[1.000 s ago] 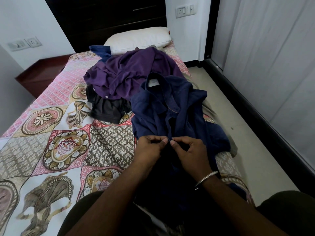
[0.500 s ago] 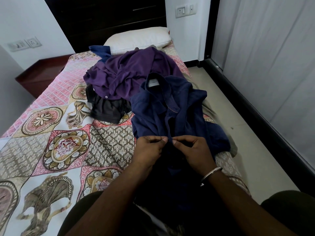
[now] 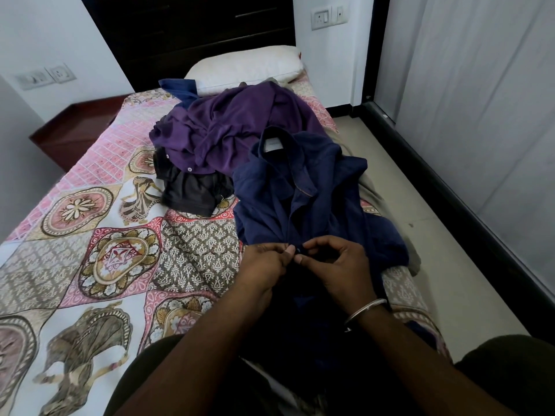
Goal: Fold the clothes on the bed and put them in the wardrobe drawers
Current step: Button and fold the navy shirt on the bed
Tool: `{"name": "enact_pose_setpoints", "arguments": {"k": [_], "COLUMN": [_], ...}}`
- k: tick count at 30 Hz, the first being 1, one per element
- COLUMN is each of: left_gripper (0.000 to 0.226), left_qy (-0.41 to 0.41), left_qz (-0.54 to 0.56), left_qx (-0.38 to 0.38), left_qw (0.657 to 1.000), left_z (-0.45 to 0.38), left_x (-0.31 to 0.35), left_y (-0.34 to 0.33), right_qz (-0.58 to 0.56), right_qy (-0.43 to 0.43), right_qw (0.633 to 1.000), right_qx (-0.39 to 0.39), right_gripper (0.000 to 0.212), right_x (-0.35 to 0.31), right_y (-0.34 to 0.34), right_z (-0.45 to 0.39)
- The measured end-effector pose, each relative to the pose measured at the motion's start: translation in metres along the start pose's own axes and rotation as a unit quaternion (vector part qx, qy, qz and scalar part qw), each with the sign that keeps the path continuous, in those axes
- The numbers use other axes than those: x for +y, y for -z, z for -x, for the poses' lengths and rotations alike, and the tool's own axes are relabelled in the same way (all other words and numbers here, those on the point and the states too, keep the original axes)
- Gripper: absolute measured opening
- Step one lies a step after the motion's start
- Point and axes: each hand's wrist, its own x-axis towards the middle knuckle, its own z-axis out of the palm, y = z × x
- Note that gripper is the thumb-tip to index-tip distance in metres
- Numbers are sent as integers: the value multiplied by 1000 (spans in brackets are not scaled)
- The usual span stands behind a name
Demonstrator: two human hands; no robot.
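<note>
- Navy button-up shirt (image 3: 300, 187) spread collar-up along the right side of the bed, white neck label showing, lower part running toward the camera under both hands, one sleeve bunched at the bed's right edge.
- Left hand (image 3: 264, 265) at the shirt's front placket, thumb and forefinger curled and pinching the left edge of the fabric.
- Right hand (image 3: 339, 265) just beside it, thumb and forefinger tips pinching the opposite edge, other fingers arched above; a small dark button visible between the two hands' fingertips.
- Fingertips of the two hands almost touching over the placket.
- Steel bangle (image 3: 365, 310) on the right wrist.
- Purple shirt (image 3: 228, 130) crumpled in a heap beyond the navy one, touching its collar, in the middle of the bed.
- Black garment (image 3: 192, 190) half under the purple heap, on its near left side.
- Blue cloth (image 3: 177, 88) peeking out behind the purple shirt, against the white pillow (image 3: 246, 67).
- Patterned bedsheet (image 3: 105, 235) with pink, brown and elephant motifs, bare on the left half.
- Dark wooden headboard (image 3: 186, 31) at the far end; reddish side table (image 3: 75, 124) left of the bed.
- Switch plate (image 3: 329, 16) on the wall right of the headboard; pale curtain (image 3: 480, 100) along the right.
</note>
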Motion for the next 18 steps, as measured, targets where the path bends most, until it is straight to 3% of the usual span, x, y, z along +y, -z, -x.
{"name": "enact_pose_setpoints", "arguments": {"k": [12,18], "left_gripper": [36,31], "left_qy": [49,51], "left_qz": [-54,-36], "left_qx": [14,-27], "left_qw": [997,998], "left_z": [-6,7], "left_x": [-1,6], "left_y": [4,0], "right_qz": [-5,-55], "right_qy": [-10,-22], "right_qw": [1000,997], "right_qx": [-25,-57], "right_gripper": [21,18], "right_x": [3,1], "right_y": [1,5], "right_z": [-2,-3]}}
